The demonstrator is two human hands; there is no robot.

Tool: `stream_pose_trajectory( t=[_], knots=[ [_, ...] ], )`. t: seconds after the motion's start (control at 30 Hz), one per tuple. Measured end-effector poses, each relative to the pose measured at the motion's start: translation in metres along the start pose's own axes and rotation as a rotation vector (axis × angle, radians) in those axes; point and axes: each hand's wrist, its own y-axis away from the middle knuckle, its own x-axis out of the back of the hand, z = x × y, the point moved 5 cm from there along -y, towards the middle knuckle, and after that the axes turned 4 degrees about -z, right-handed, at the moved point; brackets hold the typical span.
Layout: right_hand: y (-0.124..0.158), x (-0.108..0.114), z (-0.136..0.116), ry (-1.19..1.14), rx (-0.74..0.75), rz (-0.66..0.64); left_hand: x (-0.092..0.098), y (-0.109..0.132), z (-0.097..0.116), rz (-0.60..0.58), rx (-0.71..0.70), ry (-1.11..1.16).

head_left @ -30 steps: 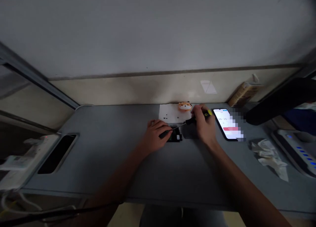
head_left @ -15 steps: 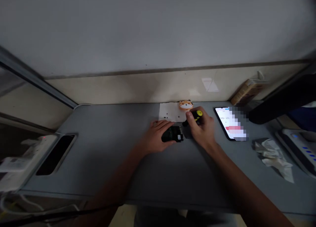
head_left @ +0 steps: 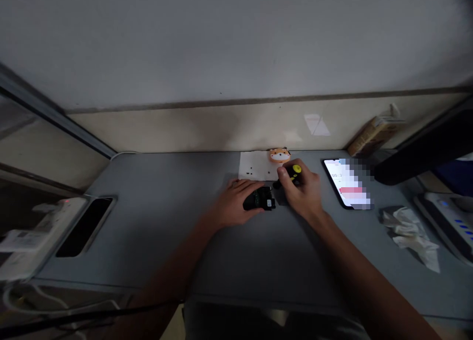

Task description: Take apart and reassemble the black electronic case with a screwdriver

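My left hand (head_left: 232, 204) is closed on a small black electronic device (head_left: 265, 201) with a bit of green circuit board showing, its thumb on the near side and fingers on the far side. The device rests on the grey table. Gripped in my right hand (head_left: 303, 194) is a black-and-yellow screwdriver (head_left: 295, 171), held just right of the device. Its tip is too dark to make out, so contact with the device cannot be told. Behind the hands lies a white sheet (head_left: 258, 162) with several tiny dark pieces, probably screws, and an orange animal-faced item (head_left: 280, 155).
A lit phone (head_left: 345, 187) showing a timer lies to the right, near a crumpled tissue (head_left: 414, 236) and a grey device (head_left: 443, 221). A second phone (head_left: 84, 227) and a white power strip (head_left: 44, 236) are at the left edge. A box (head_left: 375, 135) leans by the wall.
The camera view has shifted slightly. Both hands keep their grips on the device and the screwdriver, with hardly any movement between them.
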Motion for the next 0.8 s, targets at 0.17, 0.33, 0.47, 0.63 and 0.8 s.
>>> stream_pose_trajectory(
  t=[0.17,0.33,0.47,0.63,0.8],
  knots=[
    [-0.0005,0.0001,-0.0002,-0.017,-0.032,-0.017,0.0006,0.0007,0.0018,0.020,-0.020,0.004],
    [-0.0016,0.0022,0.0003,-0.023,-0.023,0.016,0.0011,0.0007,0.0031,0.031,-0.028,0.001],
    [-0.0022,0.0032,0.0011,-0.023,-0.019,0.039,0.0013,0.0007,0.0034,0.030,-0.026,0.004],
    [-0.0017,0.0021,0.0038,-0.038,-0.025,0.033,0.0012,0.0008,0.0035,0.033,-0.025,0.006],
    [-0.0007,0.0011,0.0029,-0.031,-0.019,0.009,0.0013,0.0006,0.0044,0.031,-0.027,-0.002]
  ],
)
